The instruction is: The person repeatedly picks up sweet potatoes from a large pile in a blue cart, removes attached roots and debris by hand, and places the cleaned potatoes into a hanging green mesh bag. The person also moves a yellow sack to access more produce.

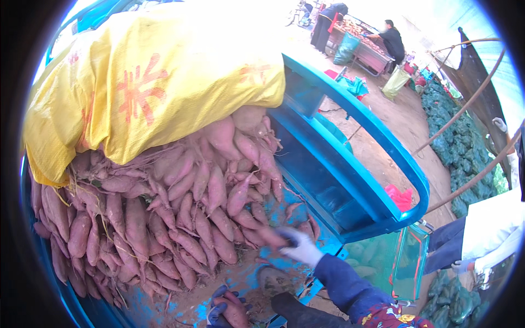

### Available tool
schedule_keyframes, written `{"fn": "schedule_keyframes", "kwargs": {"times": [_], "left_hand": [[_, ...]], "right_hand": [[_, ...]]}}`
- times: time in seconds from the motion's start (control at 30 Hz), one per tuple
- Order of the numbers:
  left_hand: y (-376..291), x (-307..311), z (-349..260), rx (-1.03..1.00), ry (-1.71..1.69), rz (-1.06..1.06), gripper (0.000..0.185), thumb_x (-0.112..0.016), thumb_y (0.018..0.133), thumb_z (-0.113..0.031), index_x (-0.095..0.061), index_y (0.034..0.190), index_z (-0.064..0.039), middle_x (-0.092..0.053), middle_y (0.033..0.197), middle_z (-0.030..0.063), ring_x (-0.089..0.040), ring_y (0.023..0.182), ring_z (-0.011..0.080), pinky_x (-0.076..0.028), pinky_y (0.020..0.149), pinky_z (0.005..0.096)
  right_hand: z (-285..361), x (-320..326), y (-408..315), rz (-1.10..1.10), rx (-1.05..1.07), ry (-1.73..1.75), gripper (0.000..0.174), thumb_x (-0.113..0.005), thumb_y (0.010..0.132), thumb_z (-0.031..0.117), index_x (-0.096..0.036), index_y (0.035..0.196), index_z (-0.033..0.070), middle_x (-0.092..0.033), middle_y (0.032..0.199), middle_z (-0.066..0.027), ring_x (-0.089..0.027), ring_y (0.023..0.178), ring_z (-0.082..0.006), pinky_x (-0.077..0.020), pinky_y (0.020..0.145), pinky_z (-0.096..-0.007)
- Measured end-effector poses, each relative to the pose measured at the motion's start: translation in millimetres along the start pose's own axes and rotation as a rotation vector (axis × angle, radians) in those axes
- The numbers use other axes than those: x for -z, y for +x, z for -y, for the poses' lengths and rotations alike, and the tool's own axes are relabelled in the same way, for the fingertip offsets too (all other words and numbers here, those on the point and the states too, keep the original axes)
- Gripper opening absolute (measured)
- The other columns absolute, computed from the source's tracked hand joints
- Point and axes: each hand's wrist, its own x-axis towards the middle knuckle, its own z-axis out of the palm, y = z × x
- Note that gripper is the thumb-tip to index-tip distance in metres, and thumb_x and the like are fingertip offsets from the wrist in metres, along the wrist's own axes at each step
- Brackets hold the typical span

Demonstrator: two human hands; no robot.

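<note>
A large heap of sweet potatoes (164,221) lies on the blue bed of a cart, partly under a yellow woven sheet (156,82) with red printed marks. My right hand (303,248), in a pale glove, reaches over the heap's right edge and holds a sweet potato (270,237), both blurred by motion. Low in the view, my left hand (219,307), in a dark blue and grey glove, has its fingers around a sweet potato (233,313). Bare, dirt-covered floor with flaking blue paint lies between the hands and the heap.
A blue metal side rail (381,135) bounds the bed at the right. Beyond it stands a green mesh crate (381,262). A person in white (492,229) stands close at the right. Filled green net bags (459,143) line the ground; other people work at a sorting table (365,49).
</note>
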Motion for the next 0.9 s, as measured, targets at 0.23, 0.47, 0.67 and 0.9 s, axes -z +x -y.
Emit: {"fn": "schedule_keyframes", "kwargs": {"times": [0.23,0.47,0.67,0.9], "left_hand": [[26.5,0.5,0.9,0.143,-0.027,0.345,0.038,-0.059,0.09,-0.015,-0.053,0.126,-0.003,-0.063,0.1,0.0132,-0.065,0.081,0.0261,-0.055,0.076,0.0357],[11.5,28.0,20.4,0.115,0.101,0.312,0.042,-0.064,0.087,-0.015,-0.055,0.126,0.0,-0.065,0.101,0.0122,-0.065,0.086,0.0246,-0.055,0.079,0.0345],[-4.5,38.0,38.6,0.028,0.198,0.285,0.046,-0.067,0.085,-0.015,-0.057,0.126,0.002,-0.066,0.102,0.0113,-0.066,0.089,0.0233,-0.054,0.081,0.0334],[36.6,13.7,11.4,0.101,0.173,0.39,0.046,-0.066,0.085,-0.017,-0.057,0.126,0.004,-0.068,0.103,0.0126,-0.067,0.086,0.024,-0.054,0.077,0.0327]], "right_hand": [[18.3,-100.4,-5.8,0.548,0.389,-0.64,0.066,-0.072,0.077,0.02,-0.047,0.137,0.007,-0.053,0.126,-0.0173,-0.056,0.114,-0.0376,-0.0483,0.093,-0.0468],[-48.1,-121.0,-48.4,0.369,0.351,-0.716,0.062,-0.076,0.075,0.032,-0.055,0.13,0.01,-0.04,0.144,-0.0157,-0.036,0.135,-0.0404,-0.0383,0.101,-0.0582],[-58.2,-123.6,-48.5,0.528,0.422,-0.844,0.049,-0.073,0.077,0.026,-0.057,0.115,0.0,-0.047,0.131,-0.0199,-0.053,0.113,-0.0365,-0.0488,0.087,-0.0472],[-27.4,-90.2,-36.9,0.376,0.253,-0.655,0.047,-0.071,0.081,0.026,-0.053,0.113,-0.003,-0.057,0.111,-0.0233,-0.062,0.099,-0.0389,-0.0499,0.083,-0.0474]]}}
